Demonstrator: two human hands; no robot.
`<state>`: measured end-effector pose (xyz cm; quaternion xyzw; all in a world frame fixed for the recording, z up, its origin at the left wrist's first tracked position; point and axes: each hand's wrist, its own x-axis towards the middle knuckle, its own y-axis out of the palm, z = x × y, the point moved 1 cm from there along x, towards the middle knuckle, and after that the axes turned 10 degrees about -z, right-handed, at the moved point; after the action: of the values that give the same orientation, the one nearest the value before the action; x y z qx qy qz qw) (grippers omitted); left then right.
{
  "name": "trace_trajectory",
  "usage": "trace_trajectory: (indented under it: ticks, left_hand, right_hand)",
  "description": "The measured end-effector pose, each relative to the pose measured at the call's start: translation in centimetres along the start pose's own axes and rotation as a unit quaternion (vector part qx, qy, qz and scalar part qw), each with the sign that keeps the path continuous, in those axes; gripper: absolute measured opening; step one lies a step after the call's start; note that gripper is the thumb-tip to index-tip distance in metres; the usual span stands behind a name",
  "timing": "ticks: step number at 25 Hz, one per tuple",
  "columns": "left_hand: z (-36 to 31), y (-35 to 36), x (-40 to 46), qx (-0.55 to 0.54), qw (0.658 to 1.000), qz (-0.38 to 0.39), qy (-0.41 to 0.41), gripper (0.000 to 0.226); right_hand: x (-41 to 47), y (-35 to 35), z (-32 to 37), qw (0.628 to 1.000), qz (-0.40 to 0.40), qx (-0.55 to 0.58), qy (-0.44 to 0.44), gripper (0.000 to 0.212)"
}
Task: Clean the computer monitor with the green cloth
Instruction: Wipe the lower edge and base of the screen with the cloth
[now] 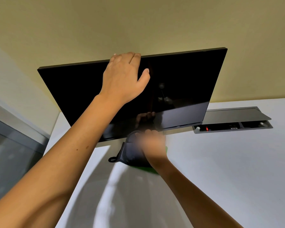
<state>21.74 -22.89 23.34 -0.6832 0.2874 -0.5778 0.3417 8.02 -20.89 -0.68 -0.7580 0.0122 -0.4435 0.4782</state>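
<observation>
Gripping the top edge of the dark computer monitor point(179, 89) on the white desk point(220, 162), our left hand point(123, 78) curled its fingers over the back, thumb on the screen. Our blurred right hand point(152, 142) held the green cloth point(146, 169) near the monitor's bottom edge; we could not tell how tightly. No writing was readable anywhere.

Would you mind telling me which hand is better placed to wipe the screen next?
Right. The right hand is on the green cloth below the monitor; the left hand grips its top edge.
</observation>
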Motion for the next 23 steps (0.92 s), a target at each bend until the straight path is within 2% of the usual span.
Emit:
trace_trajectory:
  ticks: [2, 5, 15, 17, 20, 23]
  left_hand:
    - [-0.2, 0.1, 0.0, 0.001, 1.0, -0.005, -0.001, 0.054]
    - [-0.8, 0.4, 0.3, 0.003, 1.0, -0.005, 0.0, 0.054]
    - [-3.9, 2.2, 1.8, 0.005, 1.0, 0.0, 0.021, 0.055]
    - [-4.4, 2.6, 2.0, 0.005, 1.0, 0.001, 0.023, 0.056]
    - [-4.9, 3.1, 2.3, 0.004, 1.0, 0.002, 0.024, 0.057]
    - [-4.9, 3.4, 2.6, 0.009, 1.0, 0.001, 0.019, 0.058]
  right_hand:
    - [-0.8, 0.2, -1.2, 1.0, -0.026, -0.004, 0.01, 0.031]
    - [-1.1, 0.1, -2.6, 0.999, -0.016, -0.026, 0.019, 0.033]
    - [-2.5, -0.4, -7.7, 0.985, 0.104, -0.05, 0.129, 0.068]
    - [-2.9, -0.2, -8.3, 0.988, 0.074, -0.034, 0.131, 0.065]
    - [-3.8, 0.1, -8.0, 0.995, -0.054, -0.018, 0.088, 0.039]
    - [-3.0, -0.1, -6.9, 0.994, -0.092, -0.015, 0.062, 0.032]
